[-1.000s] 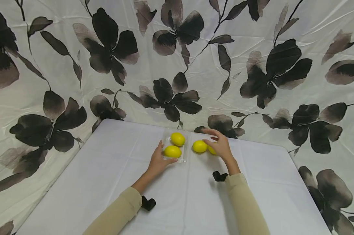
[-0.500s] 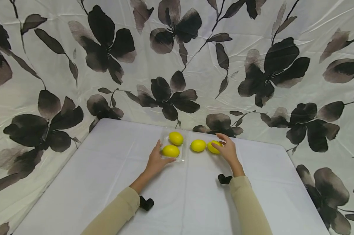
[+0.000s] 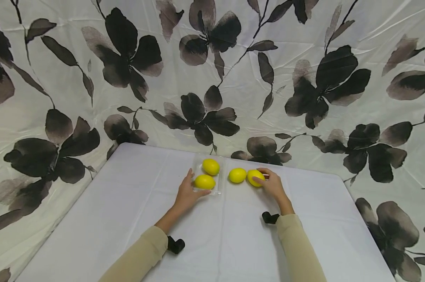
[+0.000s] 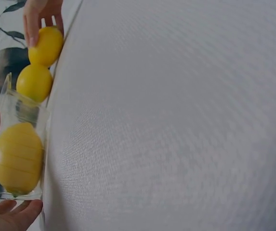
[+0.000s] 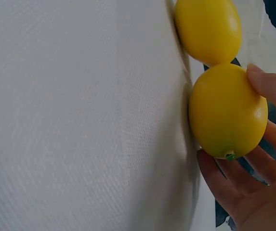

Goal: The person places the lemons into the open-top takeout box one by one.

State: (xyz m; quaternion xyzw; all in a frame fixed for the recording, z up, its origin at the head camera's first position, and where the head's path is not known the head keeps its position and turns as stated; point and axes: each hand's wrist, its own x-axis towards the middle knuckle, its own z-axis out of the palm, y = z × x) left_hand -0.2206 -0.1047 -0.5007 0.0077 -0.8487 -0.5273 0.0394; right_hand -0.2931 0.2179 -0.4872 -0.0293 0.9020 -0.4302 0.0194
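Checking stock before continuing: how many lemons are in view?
4: a far lemon and a near lemon in the clear container, a third lemon on the table to its right, and a fourth lemon beside that, held by the right hand. None seems hidden.

Head view: diffuse, fairly even illumination; pale glare streaks cross the upper right of the floral cloth [image 3: 255, 94]. A soft shadow falls on the tabletop [image 3: 247, 235] beside the right sleeve [image 3: 300, 250]. Wrist views: dimmer, cool-toned — fine detail softened. Right wrist: lemon [image 5: 228, 110] carries a small highlight — lower cloth shaded.
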